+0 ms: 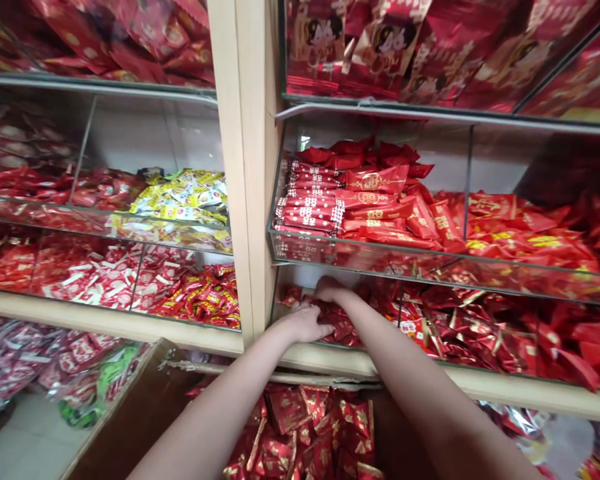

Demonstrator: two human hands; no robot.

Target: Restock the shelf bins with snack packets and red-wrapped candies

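Observation:
Both my arms reach into the lowest glass-fronted shelf compartment to the right of the wooden post. My left hand (306, 324) lies on dark red wrapped packets (343, 327), its thumb apart from the fingers; it appears to hold nothing. Just behind it my right hand (329, 289) bends down into the same compartment, and its fingers are hidden. Below the shelf, between my forearms, a brown cardboard box (125, 407) holds many red packets with gold print (315, 433).
Above my hands, a glass shelf front (370, 253) holds red candy packets (375, 180). The wooden post (253, 167) stands left of my hands. Yellow-and-white packets (185, 197) fill part of the left shelf. Bagged sweets (20, 353) lie low at left.

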